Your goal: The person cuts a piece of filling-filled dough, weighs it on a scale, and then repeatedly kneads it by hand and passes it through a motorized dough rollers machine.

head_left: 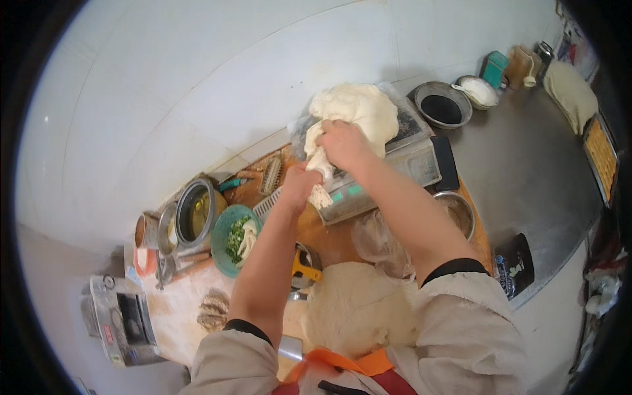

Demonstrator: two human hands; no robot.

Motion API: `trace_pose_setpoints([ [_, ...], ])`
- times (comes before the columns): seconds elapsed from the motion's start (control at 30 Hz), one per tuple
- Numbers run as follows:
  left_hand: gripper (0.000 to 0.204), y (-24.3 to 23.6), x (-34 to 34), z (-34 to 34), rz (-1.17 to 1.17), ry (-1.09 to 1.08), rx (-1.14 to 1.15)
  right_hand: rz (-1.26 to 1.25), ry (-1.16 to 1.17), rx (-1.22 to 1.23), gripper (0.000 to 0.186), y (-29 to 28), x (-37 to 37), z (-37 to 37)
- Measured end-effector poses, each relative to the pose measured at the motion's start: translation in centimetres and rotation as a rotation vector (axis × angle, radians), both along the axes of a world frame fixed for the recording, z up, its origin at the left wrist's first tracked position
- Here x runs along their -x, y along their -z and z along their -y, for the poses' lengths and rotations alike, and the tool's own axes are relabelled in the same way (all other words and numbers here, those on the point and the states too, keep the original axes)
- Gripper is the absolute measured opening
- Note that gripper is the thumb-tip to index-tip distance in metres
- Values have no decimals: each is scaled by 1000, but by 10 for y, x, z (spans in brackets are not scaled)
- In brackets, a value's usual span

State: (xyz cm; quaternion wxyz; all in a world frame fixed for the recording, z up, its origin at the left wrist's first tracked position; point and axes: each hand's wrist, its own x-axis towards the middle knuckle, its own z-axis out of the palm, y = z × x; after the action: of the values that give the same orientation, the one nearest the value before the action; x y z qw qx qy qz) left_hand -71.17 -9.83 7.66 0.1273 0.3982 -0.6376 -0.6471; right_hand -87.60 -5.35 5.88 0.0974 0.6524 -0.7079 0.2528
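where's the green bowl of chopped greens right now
In the head view, the green bowl sits left of centre, between the round metal pot and the person's left forearm.

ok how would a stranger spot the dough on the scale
By the white wall stands a digital scale with a green-lit display. The dough is the pale mass heaped on top, its near end gripped by the left hand and right hand. Unlike the dough mound lower down, it sits on the scale.
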Motion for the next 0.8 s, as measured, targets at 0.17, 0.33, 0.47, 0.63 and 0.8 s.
trace_pose_setpoints([
  [0.17, 42, -47, -123, -173, -79, 645, 383, -56, 74, 162, 20, 50, 2, 38],
  [0.33, 93, -5, -189, -273, 79, 788, 854, 2, 141, -394, 43, -31, -35, -16],
  [0.47, 102, -10, -209, -257, -20, 738, 539, 396, -300, -207, 34, -77, -186, -33],
  [0.63, 69, 54, -309, -237, -249, 106, 340, 578, -607, -590, 32, -45, -355, -45],
  [0.8, 28, 66, -469, -203, 206, -683, 309, 627, -427, -632, 36, 68, -469, 13],
])
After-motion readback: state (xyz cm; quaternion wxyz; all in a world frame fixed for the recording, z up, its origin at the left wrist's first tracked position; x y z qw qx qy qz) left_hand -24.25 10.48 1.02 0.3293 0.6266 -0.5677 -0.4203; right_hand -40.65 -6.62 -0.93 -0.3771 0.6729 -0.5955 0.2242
